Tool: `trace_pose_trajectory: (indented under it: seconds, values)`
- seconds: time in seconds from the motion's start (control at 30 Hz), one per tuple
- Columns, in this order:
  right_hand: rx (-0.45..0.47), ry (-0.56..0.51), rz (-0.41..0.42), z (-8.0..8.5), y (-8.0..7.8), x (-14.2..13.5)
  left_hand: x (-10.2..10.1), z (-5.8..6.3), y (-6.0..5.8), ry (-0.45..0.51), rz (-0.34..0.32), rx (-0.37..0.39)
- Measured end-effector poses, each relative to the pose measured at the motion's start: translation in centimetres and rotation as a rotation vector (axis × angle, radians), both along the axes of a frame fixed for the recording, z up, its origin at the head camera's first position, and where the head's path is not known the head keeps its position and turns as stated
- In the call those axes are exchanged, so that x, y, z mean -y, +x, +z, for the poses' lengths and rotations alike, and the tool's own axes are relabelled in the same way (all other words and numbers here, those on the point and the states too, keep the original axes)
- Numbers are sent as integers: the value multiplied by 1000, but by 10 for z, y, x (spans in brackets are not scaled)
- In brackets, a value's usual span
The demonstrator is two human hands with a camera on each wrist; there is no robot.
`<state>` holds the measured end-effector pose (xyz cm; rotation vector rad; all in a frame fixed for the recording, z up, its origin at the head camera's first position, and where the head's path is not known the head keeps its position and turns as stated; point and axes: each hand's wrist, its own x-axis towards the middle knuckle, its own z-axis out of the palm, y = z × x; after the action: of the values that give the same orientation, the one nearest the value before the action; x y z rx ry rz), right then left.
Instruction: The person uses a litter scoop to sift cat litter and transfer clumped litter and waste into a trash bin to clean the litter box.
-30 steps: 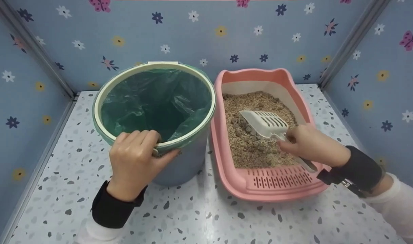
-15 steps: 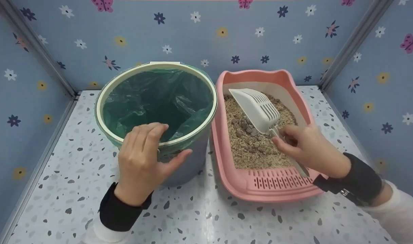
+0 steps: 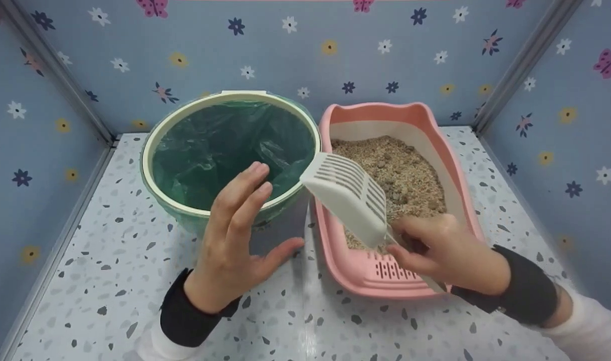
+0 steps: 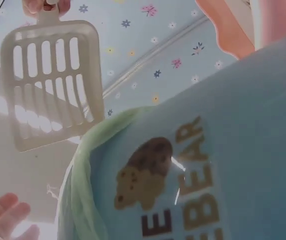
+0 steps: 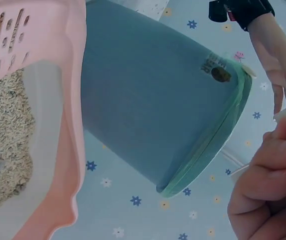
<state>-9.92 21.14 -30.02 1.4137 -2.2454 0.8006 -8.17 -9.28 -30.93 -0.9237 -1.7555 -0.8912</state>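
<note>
Litter scoop (image 3: 344, 206), gripped by right fingers (image 3: 416, 228); left fingers (image 3: 241, 198) spread, empty. Hazard: low swing could knock waste-bin rim (image 3: 146, 160).

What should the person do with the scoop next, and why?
Maybe the right hand should lower the scoop under the darker lumps in the litter: lumps lie there, and the left wrist view shows bare slots, so the scoop looks ready to fill.

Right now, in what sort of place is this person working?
Probably a small booth, perhaps set up for pet care: flower-patterned panels on three sides of a speckled surface, with a pink litter tray beside a bin.
</note>
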Motion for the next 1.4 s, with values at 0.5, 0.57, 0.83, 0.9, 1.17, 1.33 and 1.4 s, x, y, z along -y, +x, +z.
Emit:
trace_pose_trajectory:
  seconds: [0.5,0.57,0.83,0.9,1.17,1.33,1.4]
  values:
    - [1,65,270,-4,31,14,-6,-2,3,-12,-346,-105]
    - [7,62,325,-4,33,17,-7,-1,3,-16,-364,-155]
    - [-2,123,406,-5,41,20,-8,9,9,-121,-472,-259]
    - [3,140,417,-6,41,20,-9,12,11,-159,-488,-268]
    - [61,181,478,-9,37,20,-6,9,17,-271,-400,-326]
    - [129,228,475,-10,35,18,-6,3,15,-279,-374,-380]
    - [157,246,476,-10,33,17,-7,2,14,-283,-372,-404]
